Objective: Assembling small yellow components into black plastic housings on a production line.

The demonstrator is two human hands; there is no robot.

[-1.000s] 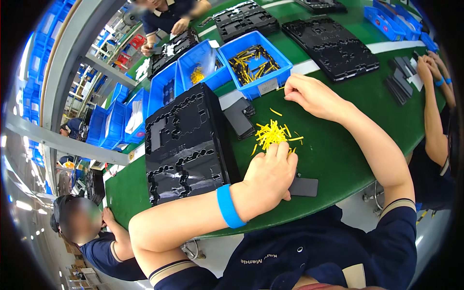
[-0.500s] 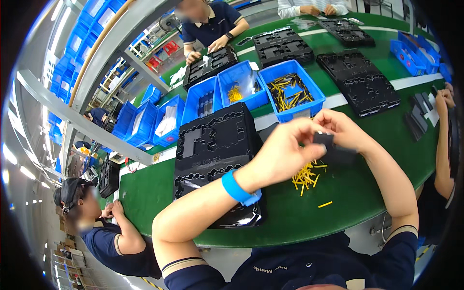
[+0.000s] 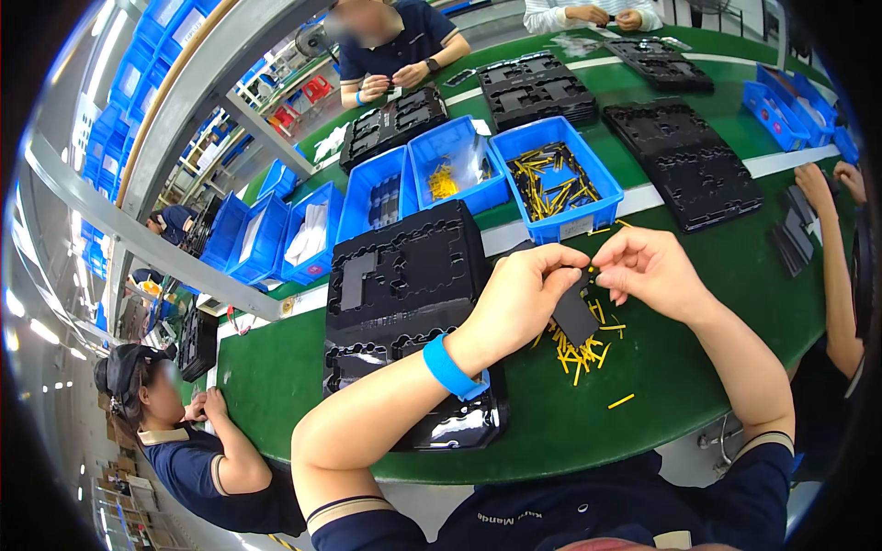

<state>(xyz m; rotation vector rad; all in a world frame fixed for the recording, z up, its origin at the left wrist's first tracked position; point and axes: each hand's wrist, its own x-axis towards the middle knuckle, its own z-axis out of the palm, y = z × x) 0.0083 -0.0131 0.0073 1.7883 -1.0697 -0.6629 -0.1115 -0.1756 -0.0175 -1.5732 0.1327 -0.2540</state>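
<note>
My left hand is raised over the green table and grips a small flat black part. A blue band is on that wrist. My right hand is close beside it, fingertips pinched on a thin yellow pin at the black part's upper edge. Under both hands lies a loose pile of yellow pins. One stray pin lies nearer the table's front edge. A stack of black moulded trays stands just left of my left forearm.
Blue bins stand behind: one with yellow pins, one with small yellow parts, one with dark parts. More black trays lie to the right and far back. Other people work at the left, far side and right edge.
Both hands have lifted off the table and come together. My left hand now holds the black part it picked up from beside the pin pile, and my right hand has brought a pin to it.
</note>
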